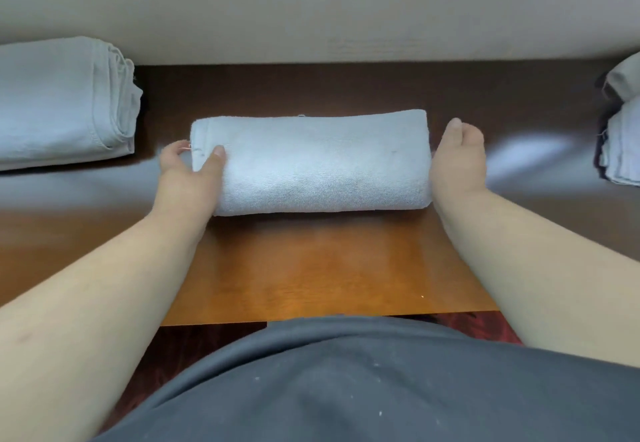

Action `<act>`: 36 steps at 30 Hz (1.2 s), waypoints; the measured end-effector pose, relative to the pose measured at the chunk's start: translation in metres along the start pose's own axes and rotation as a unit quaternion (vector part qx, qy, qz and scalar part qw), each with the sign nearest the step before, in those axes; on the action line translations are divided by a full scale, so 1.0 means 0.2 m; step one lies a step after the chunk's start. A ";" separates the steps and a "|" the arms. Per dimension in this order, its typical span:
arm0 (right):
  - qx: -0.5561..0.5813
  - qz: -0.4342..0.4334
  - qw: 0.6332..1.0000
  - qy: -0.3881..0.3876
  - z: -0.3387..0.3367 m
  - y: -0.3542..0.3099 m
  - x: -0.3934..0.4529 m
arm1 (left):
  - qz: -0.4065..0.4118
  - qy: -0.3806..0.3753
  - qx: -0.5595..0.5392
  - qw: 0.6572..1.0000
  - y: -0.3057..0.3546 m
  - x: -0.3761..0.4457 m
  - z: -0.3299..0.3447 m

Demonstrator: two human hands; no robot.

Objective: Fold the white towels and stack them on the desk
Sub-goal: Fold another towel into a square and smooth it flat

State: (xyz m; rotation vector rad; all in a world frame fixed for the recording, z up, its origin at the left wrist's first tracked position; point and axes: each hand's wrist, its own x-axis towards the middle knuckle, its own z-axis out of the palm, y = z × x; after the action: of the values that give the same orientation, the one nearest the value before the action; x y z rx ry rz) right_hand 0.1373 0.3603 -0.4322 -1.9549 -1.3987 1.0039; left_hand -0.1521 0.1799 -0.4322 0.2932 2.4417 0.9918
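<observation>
Folded towel (318, 161) between both hands.

The left hand (188, 171) covers the near-left corner of the folded white towel (311, 161); its fingers other than the thumb are tucked out of sight behind the towel's end. The right hand (457, 157) shows edge-on, its fingertips hidden. Left of the left hand, a towel stack (59, 102) runs off the frame; right of the right hand, another pile (623, 129) is mostly cut off.
</observation>
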 end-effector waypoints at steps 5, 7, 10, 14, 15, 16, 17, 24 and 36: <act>-0.069 -0.044 0.990 -0.118 -0.06 0.15 -0.22 | -0.019 -0.048 0.057 0.997 -0.10 -0.10 -0.01; -0.072 -0.053 0.988 -0.122 -0.06 0.16 -0.22 | -0.009 -0.063 0.058 0.996 -0.08 -0.09 0.00; -0.047 -0.044 0.990 -0.126 -0.03 0.16 -0.20 | -0.001 -0.068 0.081 0.994 -0.06 -0.06 0.00; -0.038 -0.040 0.990 -0.132 -0.01 0.17 -0.17 | 0.056 -0.058 0.108 0.991 -0.05 -0.02 -0.01; -0.036 -0.042 0.990 -0.131 0.00 0.16 -0.16 | 0.064 -0.058 0.106 0.991 -0.05 0.00 -0.01; -0.040 -0.042 0.990 -0.131 0.00 0.16 -0.15 | 0.063 -0.062 0.110 0.990 -0.05 0.03 0.00; -0.050 -0.043 0.989 -0.132 0.01 0.15 -0.14 | 0.054 -0.069 0.123 0.989 -0.04 0.06 0.00; -0.093 0.022 0.987 -0.130 0.03 0.12 -0.08 | 0.115 0.058 0.126 0.984 0.10 0.02 0.02; -0.176 -0.066 0.976 -0.114 0.02 0.08 -0.10 | 0.427 -0.191 0.488 0.737 0.22 -0.10 0.30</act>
State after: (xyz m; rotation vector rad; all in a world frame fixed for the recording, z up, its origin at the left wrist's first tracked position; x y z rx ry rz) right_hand 0.1394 0.3362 -0.4418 -2.0017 -1.9204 0.9951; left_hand -0.1024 0.2399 -0.4316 1.8706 2.1452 -0.2461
